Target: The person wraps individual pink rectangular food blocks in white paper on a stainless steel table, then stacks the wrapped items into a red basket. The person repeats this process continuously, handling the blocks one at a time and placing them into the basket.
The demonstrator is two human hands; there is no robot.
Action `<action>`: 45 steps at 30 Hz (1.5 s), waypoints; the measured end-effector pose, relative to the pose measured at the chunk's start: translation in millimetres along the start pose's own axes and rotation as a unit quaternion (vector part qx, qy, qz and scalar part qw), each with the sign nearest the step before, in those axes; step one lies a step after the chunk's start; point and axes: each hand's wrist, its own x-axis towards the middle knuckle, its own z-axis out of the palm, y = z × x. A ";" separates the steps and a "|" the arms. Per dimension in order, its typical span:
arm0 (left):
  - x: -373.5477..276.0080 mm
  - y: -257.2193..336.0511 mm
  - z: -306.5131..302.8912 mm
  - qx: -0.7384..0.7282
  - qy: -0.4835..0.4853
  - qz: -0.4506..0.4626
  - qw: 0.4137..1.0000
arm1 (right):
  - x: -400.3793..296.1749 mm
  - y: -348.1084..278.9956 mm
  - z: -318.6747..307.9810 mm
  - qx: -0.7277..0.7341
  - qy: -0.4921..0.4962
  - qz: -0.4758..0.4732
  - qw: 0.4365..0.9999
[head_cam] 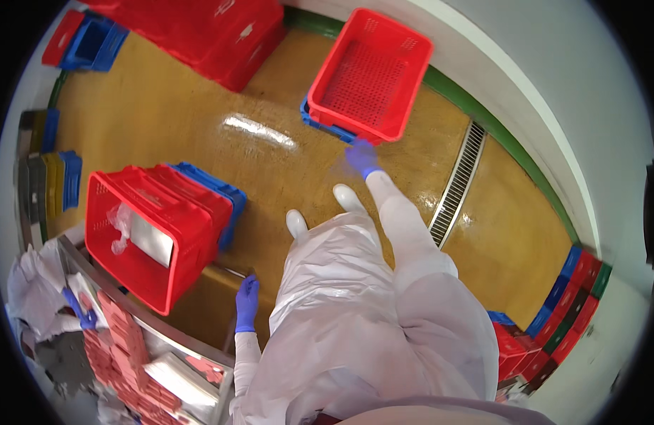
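Observation:
My right hand point(363, 158), in a blue glove, is blurred at the near end of a red perforated plastic crate point(366, 79). Whether its fingers grip the rim cannot be made out. That crate rests on a blue crate point(327, 126) and shows a bare slatted bottom. My left hand point(247, 304), also gloved in blue, hangs low beside the steel table, fingers curled, and I see nothing clearly in it. To its left rises a stack of red crates point(194, 207) on a blue base point(234, 212). A metallic sheet or block point(151, 239) and crumpled clear plastic point(122, 220) lie in the top one.
Pinkish-red slabs point(127, 340) and a silvery pack point(183, 380) lie on the steel-edged table point(146, 324); a co-worker's gloved hand point(82, 311) is there. A floor drain grate point(458, 180) runs at right. More crates point(566, 308) stand along the walls.

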 end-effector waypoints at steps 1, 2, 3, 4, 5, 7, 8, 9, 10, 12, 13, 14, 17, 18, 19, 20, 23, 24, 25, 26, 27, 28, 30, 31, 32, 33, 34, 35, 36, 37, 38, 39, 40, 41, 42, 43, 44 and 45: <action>-8.5 7.5 1.8 0.002 0.005 -0.007 1.000 | 27.8 16.6 5.4 -0.037 -0.013 0.036 0.999; -18.0 11.6 4.7 0.002 0.018 -0.014 1.000 | 51.4 28.1 10.2 -0.073 -0.024 0.063 0.995; -34.2 5.2 12.0 0.013 0.046 -0.051 0.998 | 63.2 31.7 15.9 -0.097 -0.009 0.047 0.994; -58.4 -9.5 22.1 0.023 0.073 -0.091 0.993 | 74.4 34.8 21.8 -0.120 0.007 0.029 0.992; -77.3 -17.8 32.9 0.033 0.096 -0.129 0.986 | 84.1 43.7 31.2 -0.133 -0.010 -0.003 0.991; -100.4 -20.6 62.2 -0.125 0.134 -0.230 0.956 | 100.0 62.2 46.3 -0.160 -0.038 -0.063 0.984; -110.9 -20.2 73.7 -0.201 0.151 -0.273 0.929 | 107.5 64.4 54.1 -0.153 -0.042 -0.091 0.983; -106.8 -13.2 88.0 -0.199 0.125 -0.257 0.938 | 115.1 66.1 58.1 -0.147 -0.043 -0.117 0.981; -94.9 -2.0 107.6 -0.199 0.098 -0.241 0.945 | 116.5 70.1 58.3 -0.143 -0.046 -0.143 0.978; -34.6 52.9 157.7 -0.310 0.090 -0.176 0.930 | 107.9 50.0 46.5 -0.096 -0.065 -0.172 0.978; 10.3 101.6 168.5 -0.263 0.038 -0.197 0.944 | 93.8 36.3 42.0 -0.076 -0.073 -0.183 0.978; 48.5 121.4 189.0 -0.299 0.026 -0.157 0.941 | 75.0 24.3 35.6 -0.042 -0.084 -0.206 0.974; 147.6 202.0 230.6 -0.395 -0.053 -0.145 0.906 | 11.3 -12.1 15.1 0.066 -0.149 -0.227 0.960; 173.9 205.8 248.6 -0.399 -0.024 -0.178 0.899 | -8.0 -31.0 -5.9 0.050 -0.167 -0.259 0.950; 192.8 203.2 262.1 -0.402 0.003 -0.214 0.890 | -27.7 -44.7 -23.0 0.036 -0.187 -0.287 0.939; 204.5 196.9 267.3 -0.403 0.010 -0.203 0.892 | -46.3 -45.7 -23.7 0.043 -0.219 -0.294 0.929; 199.8 148.7 272.3 -0.375 0.079 -0.186 0.905 | -90.3 -37.9 -30.5 0.097 -0.335 -0.339 0.874; 189.7 124.1 271.8 -0.340 0.127 -0.192 0.912 | -99.5 -32.7 -37.9 0.135 -0.386 -0.366 0.836; 179.4 116.6 263.2 -0.302 0.171 -0.196 0.917 | -103.6 -24.9 -38.7 0.172 -0.431 -0.387 0.797; 166.6 107.7 254.0 -0.274 0.189 -0.184 0.925 | -102.1 -14.0 -42.5 0.147 -0.446 -0.440 0.765; 140.7 115.3 237.7 -0.245 0.200 -0.178 0.932 | -100.9 8.7 -43.5 0.121 -0.463 -0.486 0.732; 107.4 119.8 222.6 -0.219 0.216 -0.179 0.935 | -98.7 13.2 -63.2 0.025 -0.455 -0.502 0.735; 43.0 111.2 199.3 -0.223 0.244 -0.179 0.927 | -88.1 14.1 -90.8 -0.114 -0.437 -0.534 0.715; 6.9 101.2 188.5 -0.222 0.258 -0.179 0.923 | -89.9 20.5 -90.9 -0.154 -0.435 -0.542 0.703; -29.1 87.6 177.8 -0.231 0.276 -0.181 0.915 | -92.0 27.1 -86.0 -0.182 -0.443 -0.567 0.671; -69.1 70.3 168.8 -0.239 0.291 -0.185 0.908 | -98.4 37.8 -76.8 -0.209 -0.451 -0.589 0.638; -111.5 55.6 164.9 -0.248 0.308 -0.190 0.899 | -109.3 47.2 -65.7 -0.238 -0.457 -0.611 0.601; -156.1 46.2 164.6 -0.274 0.330 -0.195 0.882 | -122.5 54.5 -51.2 -0.229 -0.439 -0.630 0.599; -200.6 38.9 162.2 -0.298 0.353 -0.199 0.864 | -138.3 59.2 -35.3 -0.218 -0.420 -0.648 0.597; -244.4 34.0 162.5 -0.319 0.384 -0.199 0.843 | -156.5 52.9 -22.7 -0.201 -0.399 -0.672 0.591; -288.5 30.8 162.0 -0.288 0.394 -0.258 0.834 | -183.8 42.6 -16.7 -0.157 -0.395 -0.702 0.571; -332.9 19.7 170.9 -0.274 0.436 -0.277 0.811 | -216.5 34.8 -13.0 -0.111 -0.394 -0.728 0.550; -375.7 8.0 179.6 -0.260 0.476 -0.296 0.787 | -248.5 22.2 -7.7 -0.065 -0.393 -0.751 0.527; -417.1 -1.7 191.3 -0.245 0.512 -0.313 0.762 | -282.0 10.3 -4.2 -0.047 -0.390 -0.776 0.493; -457.2 -8.3 203.5 -0.256 0.556 -0.313 0.727 | -316.9 -1.1 -2.4 -0.027 -0.386 -0.799 0.460; -496.6 -12.4 215.5 -0.267 0.596 -0.312 0.690 | -353.0 -15.5 -4.9 -0.010 -0.383 -0.819 0.427; -535.1 -16.8 227.6 -0.274 0.638 -0.308 0.650 | -390.2 -30.8 -8.5 0.014 -0.374 -0.839 0.395; -572.4 -21.3 239.6 -0.312 0.674 -0.282 0.608 | -428.5 -47.4 -16.3 0.023 -0.370 -0.858 0.356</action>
